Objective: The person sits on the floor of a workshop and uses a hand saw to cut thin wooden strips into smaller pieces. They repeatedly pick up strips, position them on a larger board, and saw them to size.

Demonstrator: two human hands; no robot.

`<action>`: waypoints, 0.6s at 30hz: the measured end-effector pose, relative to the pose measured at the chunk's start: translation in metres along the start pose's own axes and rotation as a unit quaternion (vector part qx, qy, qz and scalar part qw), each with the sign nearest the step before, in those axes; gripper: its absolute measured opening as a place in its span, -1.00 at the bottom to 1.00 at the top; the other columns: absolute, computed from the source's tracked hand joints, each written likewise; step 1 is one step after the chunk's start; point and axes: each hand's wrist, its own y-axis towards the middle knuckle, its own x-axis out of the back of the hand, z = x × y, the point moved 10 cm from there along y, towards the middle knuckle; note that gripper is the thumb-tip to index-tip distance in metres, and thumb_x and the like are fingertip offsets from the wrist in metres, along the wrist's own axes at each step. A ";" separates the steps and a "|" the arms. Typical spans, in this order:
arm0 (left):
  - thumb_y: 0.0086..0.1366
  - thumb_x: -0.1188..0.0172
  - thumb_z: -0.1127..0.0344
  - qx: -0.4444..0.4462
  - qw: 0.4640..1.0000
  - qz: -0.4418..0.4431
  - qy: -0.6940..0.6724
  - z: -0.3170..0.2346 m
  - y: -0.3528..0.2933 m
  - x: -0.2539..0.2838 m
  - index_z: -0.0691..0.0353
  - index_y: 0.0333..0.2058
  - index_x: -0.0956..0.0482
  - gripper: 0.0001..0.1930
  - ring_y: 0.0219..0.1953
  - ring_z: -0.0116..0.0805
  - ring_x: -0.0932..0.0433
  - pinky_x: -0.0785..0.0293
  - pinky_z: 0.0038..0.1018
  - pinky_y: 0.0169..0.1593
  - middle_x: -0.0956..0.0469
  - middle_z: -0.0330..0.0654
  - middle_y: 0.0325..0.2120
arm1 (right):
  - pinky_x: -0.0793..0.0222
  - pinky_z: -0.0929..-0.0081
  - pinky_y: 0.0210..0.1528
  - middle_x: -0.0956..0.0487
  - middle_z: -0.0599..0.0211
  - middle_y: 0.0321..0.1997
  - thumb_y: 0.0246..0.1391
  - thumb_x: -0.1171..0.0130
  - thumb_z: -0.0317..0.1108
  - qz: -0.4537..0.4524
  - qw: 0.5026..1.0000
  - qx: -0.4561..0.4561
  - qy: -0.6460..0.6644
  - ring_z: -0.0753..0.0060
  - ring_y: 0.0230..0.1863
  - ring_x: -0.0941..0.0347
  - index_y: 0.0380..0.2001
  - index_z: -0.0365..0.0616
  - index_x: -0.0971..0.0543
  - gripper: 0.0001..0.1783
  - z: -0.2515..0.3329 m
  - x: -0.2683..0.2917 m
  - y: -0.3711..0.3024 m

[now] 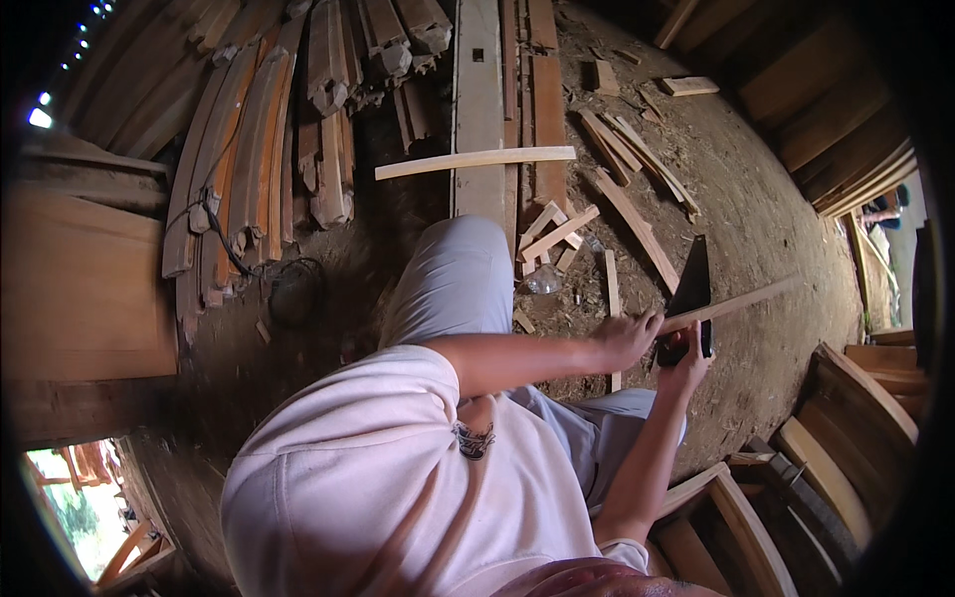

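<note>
A handsaw point(693, 274) with a dark blade and black handle is in my right hand point(688, 368), its fingers wrapped around the handle. Its blade points away from me and crosses a thin wooden strip point(748, 298). My left hand point(627, 342) grips the near end of that strip, just left of the saw. The strip's other end reaches out to the right, past the blade. Whether the teeth have cut into the wood is too small to tell.
A long pale plank point(479, 119) runs ahead, with a curved strip point(477, 162) lying across it. Short offcuts point(557, 234) and a clear plastic piece point(542, 280) lie on the dusty ground. Bundled timbers point(234, 169) stand left; wooden frames point(826, 468) are at lower right.
</note>
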 end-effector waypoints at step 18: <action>0.38 -0.16 0.12 0.124 0.920 -0.025 0.372 0.418 -0.140 0.202 -0.08 0.25 -0.42 -0.53 0.26 -0.10 -0.27 -0.06 0.09 0.37 -0.37 -0.13 0.06 | -0.39 0.58 -0.30 -0.66 0.24 -0.21 0.15 -0.42 -0.32 -0.149 0.983 -0.033 -0.102 0.37 -0.15 -0.63 -0.13 -0.29 -0.62 -0.69 -0.016 0.094 0.018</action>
